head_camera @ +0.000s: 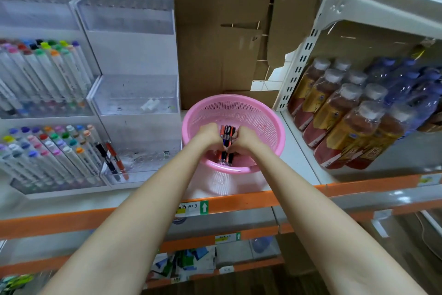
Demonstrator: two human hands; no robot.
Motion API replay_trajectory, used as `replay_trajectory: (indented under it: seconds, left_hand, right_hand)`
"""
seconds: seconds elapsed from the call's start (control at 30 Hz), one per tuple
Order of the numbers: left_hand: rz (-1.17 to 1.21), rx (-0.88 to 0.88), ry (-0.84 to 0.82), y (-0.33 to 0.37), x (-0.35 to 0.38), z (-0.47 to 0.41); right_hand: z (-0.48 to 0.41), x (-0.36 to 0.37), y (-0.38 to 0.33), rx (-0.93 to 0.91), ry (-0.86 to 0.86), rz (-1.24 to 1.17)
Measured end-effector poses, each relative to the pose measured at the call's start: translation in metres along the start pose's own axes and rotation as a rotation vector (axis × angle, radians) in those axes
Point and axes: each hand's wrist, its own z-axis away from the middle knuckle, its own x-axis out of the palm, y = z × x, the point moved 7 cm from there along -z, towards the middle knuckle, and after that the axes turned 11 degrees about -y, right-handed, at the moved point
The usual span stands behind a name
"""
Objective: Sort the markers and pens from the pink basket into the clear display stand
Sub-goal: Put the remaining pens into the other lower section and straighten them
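Observation:
A round pink basket [258, 113] sits on the white shelf, right of the clear display stand [134, 94]. Both my hands are inside it, closed around one bundle of pens [227, 137] with black, red and blue barrels. My left hand [210, 135] grips the bundle from the left, my right hand [246, 138] from the right. The pen tips point toward me, near the basket's front wall. The stand's lowest right compartment holds a black pen and a red pen [117, 160]. Its left compartments hold several coloured markers [45, 74].
Bottles of brown drink [339, 117] and blue bottles [406, 84] stand on the shelf to the right, behind a white slotted upright [299, 65]. Cardboard [215, 31] backs the shelf. An orange shelf edge [239, 204] with a price label runs along the front.

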Motion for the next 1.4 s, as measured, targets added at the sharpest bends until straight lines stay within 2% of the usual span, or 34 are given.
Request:
replay_trajectory:
  seconds: [0.2,0.43,0.6,0.77,0.9,1.07,1.4]
  left_hand:
    - [0.203,0.021,0.052,0.001,-0.008,0.007]
    - [0.502,0.144,-0.006,0.007,-0.018,0.015]
    - [0.691,0.231,0.031,0.012,-0.029,0.039]
    - [0.84,0.27,0.184,-0.001,-0.047,0.074]
    - [0.821,0.343,0.238,-0.014,-0.057,0.104]
    - [0.679,0.421,0.277,-0.032,-0.067,0.143]
    - [0.603,0.491,0.458,-0.07,-0.094,0.192]
  right_hand:
    - [0.002,0.0,0.007,-0.002,0.033,-0.216]
    - [0.022,-0.02,-0.01,-0.215,0.152,-0.413]
    - [0.047,-0.039,-0.03,-0.351,0.242,-0.41]
    - [0.068,-0.049,-0.055,-0.452,0.351,-0.403]
    - [0.081,-0.043,-0.082,-0.54,0.38,-0.369]
    - [0.093,-0.027,-0.107,-0.614,0.398,-0.376]
    - [0.102,-0.002,-0.155,-0.662,0.386,-0.373]
